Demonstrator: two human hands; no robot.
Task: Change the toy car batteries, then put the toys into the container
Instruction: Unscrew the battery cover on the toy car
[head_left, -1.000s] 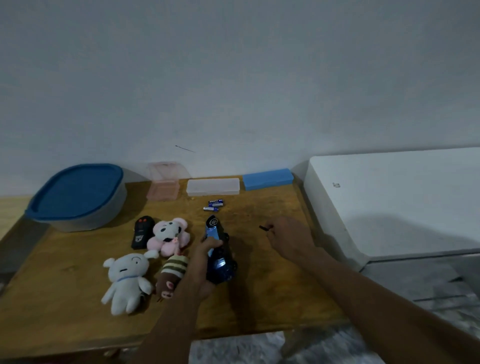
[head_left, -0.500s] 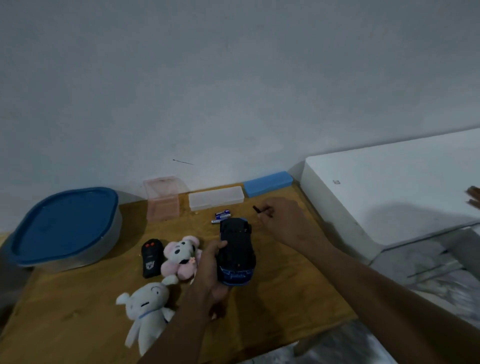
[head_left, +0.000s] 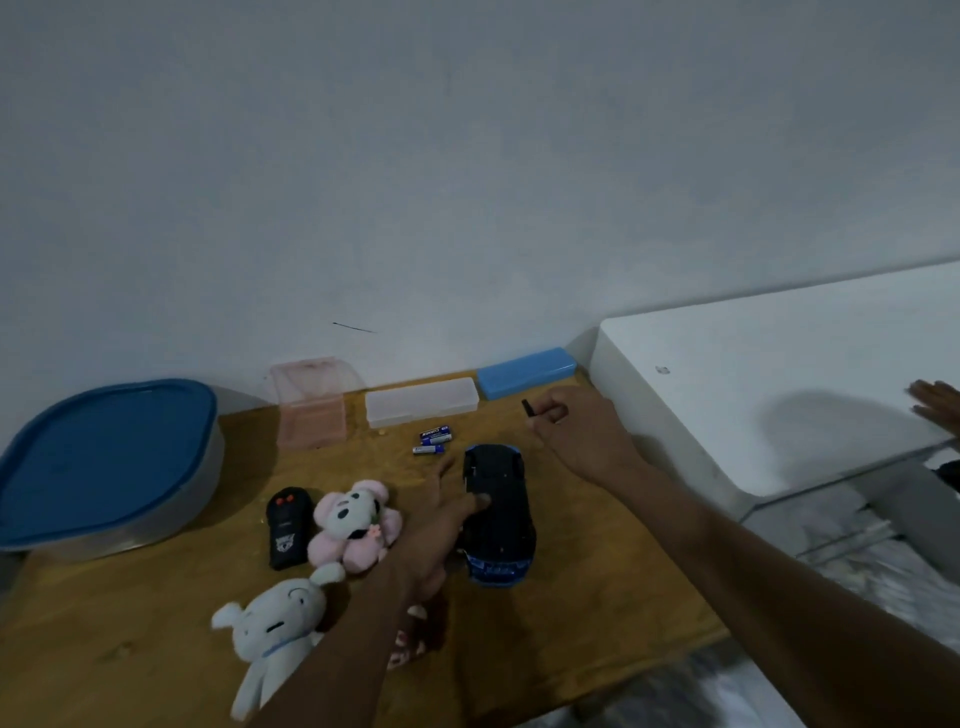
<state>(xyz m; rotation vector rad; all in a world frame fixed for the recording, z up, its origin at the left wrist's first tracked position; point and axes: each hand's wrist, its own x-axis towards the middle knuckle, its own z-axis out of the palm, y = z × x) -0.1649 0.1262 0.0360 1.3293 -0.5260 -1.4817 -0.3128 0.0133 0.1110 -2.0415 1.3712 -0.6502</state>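
Blue toy car (head_left: 498, 519) lies belly-up on the surface, long axis pointing away from the person. Left hand (head_left: 436, 535) grips its side; right hand (head_left: 576, 431), just beyond, pinches a small dark tool (head_left: 529, 407).

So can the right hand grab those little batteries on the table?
Probably yes. The batteries lie in the open beside the right hand, nothing between them. But its fingers already pinch a small black tool, so it would likely put that down first.
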